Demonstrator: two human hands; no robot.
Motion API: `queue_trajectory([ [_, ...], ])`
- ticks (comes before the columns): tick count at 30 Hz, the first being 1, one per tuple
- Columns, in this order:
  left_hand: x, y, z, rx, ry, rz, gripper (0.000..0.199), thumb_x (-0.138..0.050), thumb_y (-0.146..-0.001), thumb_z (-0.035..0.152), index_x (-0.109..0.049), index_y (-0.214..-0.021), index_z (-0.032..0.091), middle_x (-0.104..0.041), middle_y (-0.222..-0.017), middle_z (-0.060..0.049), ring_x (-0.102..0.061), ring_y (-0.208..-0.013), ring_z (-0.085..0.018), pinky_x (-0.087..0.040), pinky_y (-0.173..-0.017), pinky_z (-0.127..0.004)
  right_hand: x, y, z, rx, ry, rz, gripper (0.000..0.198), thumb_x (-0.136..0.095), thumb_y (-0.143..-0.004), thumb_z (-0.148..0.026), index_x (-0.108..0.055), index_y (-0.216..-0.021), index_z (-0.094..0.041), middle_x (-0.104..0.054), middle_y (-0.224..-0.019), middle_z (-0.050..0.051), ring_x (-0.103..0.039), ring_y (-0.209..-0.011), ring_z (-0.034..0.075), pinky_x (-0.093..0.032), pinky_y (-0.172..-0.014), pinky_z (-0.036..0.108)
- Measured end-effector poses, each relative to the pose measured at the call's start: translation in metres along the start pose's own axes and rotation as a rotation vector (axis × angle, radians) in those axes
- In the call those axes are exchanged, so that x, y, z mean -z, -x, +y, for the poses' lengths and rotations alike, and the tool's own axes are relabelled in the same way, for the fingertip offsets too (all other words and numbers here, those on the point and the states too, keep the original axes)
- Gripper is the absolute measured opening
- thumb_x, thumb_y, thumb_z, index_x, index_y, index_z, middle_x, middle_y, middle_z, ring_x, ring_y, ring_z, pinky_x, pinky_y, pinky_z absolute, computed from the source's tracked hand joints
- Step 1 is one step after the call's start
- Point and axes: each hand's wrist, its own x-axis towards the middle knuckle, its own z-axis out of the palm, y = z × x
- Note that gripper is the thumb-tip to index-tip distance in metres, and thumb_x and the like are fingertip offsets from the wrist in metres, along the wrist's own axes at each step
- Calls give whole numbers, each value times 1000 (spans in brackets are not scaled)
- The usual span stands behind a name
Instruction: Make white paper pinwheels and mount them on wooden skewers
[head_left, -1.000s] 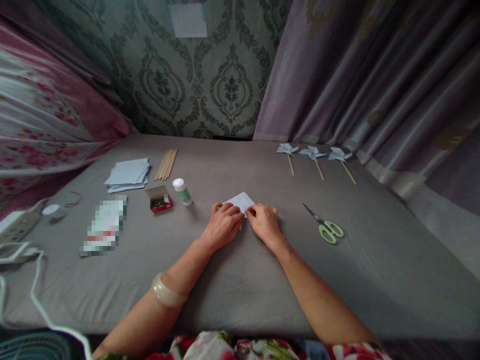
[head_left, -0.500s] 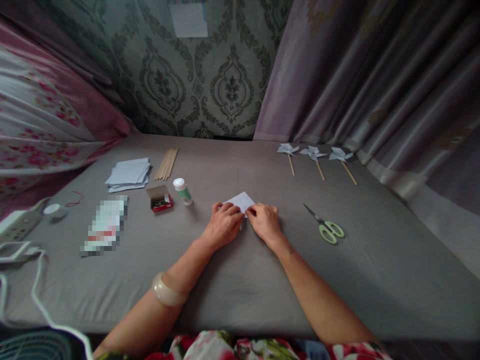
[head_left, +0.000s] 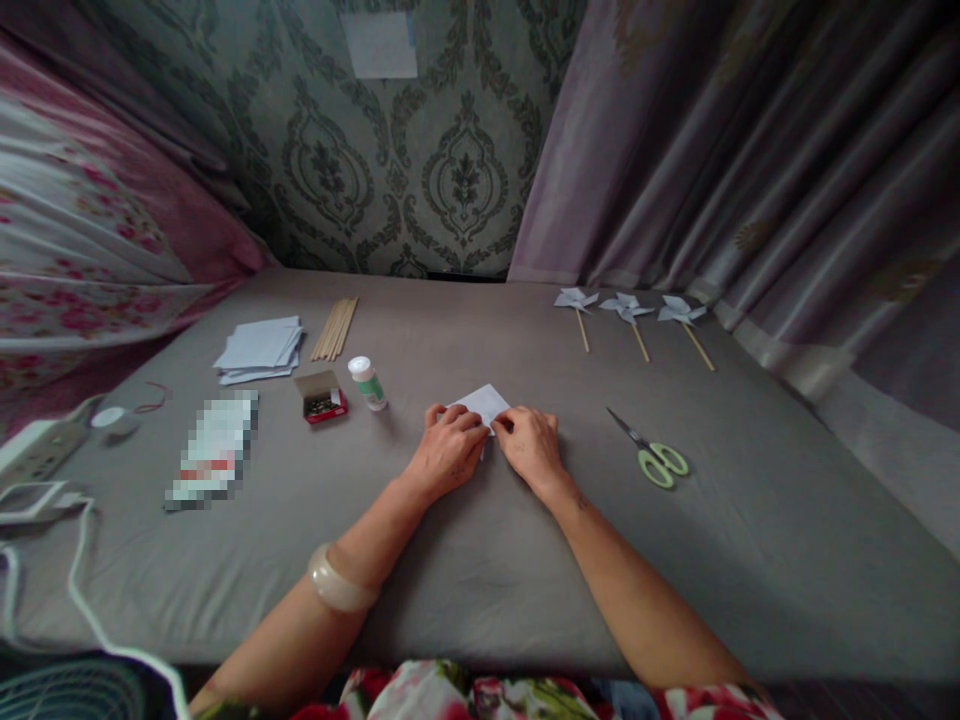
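A white sheet of paper (head_left: 486, 400) lies on the grey cloth in front of me, its far corner pointing away and its near part hidden under my fingers. My left hand (head_left: 451, 442) rests over the paper's left side, fingers bent together on it. At the right edge my right hand (head_left: 528, 440) pinches the paper between thumb and fingertips. The two hands' fingertips almost meet at the near side. Right of them lie green-handled scissors (head_left: 651, 453), blades pointing away. To the left stands a white-capped bottle with a green label (head_left: 367, 384).
At the left are a red box of small metal pieces (head_left: 324, 404), wooden sticks (head_left: 335, 330), a stack of paper (head_left: 259, 347), a blurred packet (head_left: 216, 450) and a power strip (head_left: 37, 455) with white cable. Three paper pinwheels (head_left: 624, 308) lie at the back right.
Both hands keep nearly the same hold on the paper. The camera view has shifted very slightly.
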Motion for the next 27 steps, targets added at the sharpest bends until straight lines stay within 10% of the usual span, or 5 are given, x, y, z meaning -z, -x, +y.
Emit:
queue_trajectory([
  [27,-4,1,0,7,-12,7,25,-45,-91,23,-69,-100,23,-68,-98,-8,-52,-103,-25,-28,-94,-47,13,8,-5,224,143,-2,26,-49,-86,-15,-73,-94,-23,-62,-98,8,-48,-98,23,-27,-90,39],
])
